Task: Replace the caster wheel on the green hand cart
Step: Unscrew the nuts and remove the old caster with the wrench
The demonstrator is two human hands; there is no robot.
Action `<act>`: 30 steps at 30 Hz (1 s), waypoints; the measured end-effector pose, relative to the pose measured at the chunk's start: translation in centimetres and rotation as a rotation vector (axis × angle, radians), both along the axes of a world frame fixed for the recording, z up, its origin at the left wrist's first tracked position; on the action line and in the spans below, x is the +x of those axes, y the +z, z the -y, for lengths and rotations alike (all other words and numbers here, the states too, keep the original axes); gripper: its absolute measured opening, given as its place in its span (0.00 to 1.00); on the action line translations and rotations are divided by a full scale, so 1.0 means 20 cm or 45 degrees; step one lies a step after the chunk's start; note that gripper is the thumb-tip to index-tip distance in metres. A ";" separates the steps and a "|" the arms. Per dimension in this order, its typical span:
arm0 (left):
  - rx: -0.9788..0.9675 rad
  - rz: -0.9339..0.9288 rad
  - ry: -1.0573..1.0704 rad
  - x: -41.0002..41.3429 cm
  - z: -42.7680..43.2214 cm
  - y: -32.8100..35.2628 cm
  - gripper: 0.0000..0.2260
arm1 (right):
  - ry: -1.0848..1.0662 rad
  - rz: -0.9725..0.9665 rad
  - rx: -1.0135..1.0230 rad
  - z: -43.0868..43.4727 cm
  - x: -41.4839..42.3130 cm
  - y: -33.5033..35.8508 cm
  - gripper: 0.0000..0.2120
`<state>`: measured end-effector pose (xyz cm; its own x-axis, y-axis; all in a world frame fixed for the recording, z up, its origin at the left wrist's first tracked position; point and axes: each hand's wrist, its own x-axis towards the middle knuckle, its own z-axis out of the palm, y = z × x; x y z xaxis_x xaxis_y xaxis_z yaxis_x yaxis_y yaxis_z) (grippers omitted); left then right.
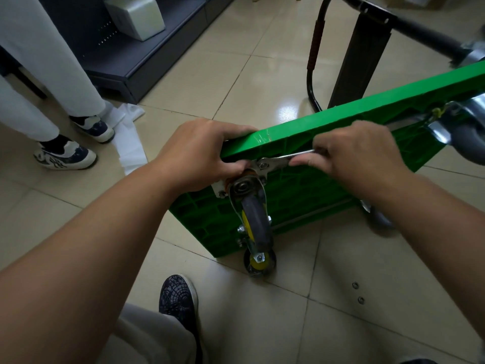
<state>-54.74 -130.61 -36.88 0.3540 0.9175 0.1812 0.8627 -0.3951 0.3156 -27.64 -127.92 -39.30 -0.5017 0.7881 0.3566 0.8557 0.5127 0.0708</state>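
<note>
Right grip (362,156) pinches flat steel wrench (294,155).

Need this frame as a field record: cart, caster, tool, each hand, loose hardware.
cart: green plastic hand cart tipped on its edge on the tiled floor, underside toward camera
caster: grey-and-yellow caster wheel on a metal plate at the upper corner
tool: silver metal wrench, head at a plate bolt
left: left hand grips the cart edge
right: right hand holds the wrench handle
loose: two small metal rings on the floor, nuts or washers
</note>
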 end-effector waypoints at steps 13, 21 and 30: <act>0.048 0.002 0.000 0.01 0.01 0.00 0.27 | 0.187 0.383 0.224 0.03 -0.14 0.33 0.27; -0.028 -0.012 0.052 0.02 0.01 0.00 0.26 | -0.231 -0.558 -0.259 0.20 0.16 0.02 0.26; -0.109 0.010 0.042 0.04 0.01 0.02 0.28 | -0.284 -1.442 -0.563 0.38 -0.22 -0.53 0.18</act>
<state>-54.00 -130.74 -36.44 0.3224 0.9409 0.1038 0.8722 -0.3379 0.3538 -32.02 -135.47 -49.80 0.0770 0.9800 0.1835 0.3938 0.1392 -0.9086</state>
